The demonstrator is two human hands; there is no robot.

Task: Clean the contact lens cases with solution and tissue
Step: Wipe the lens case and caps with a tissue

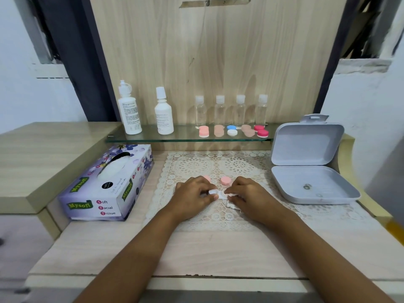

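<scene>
My left hand (192, 194) curls its fingers round a small white lens case base (213, 192) on the lace mat (218, 167). My right hand (244, 195) pinches a crumpled white tissue (229, 201) against that base. Two pink caps lie just beyond my fingers, one (225, 180) in plain sight, the other (206, 178) half hidden behind my left hand. Two white solution bottles (130, 110) (164, 112) stand on the glass shelf (153, 138). Most of the case base is hidden by my fingers.
A purple tissue box (109, 184) lies left of the mat. An open grey hinged box (310, 171) sits at the right. On the shelf stand several clear small bottles (220, 110) with pink, blue-white and red lens cases (231, 130) in front.
</scene>
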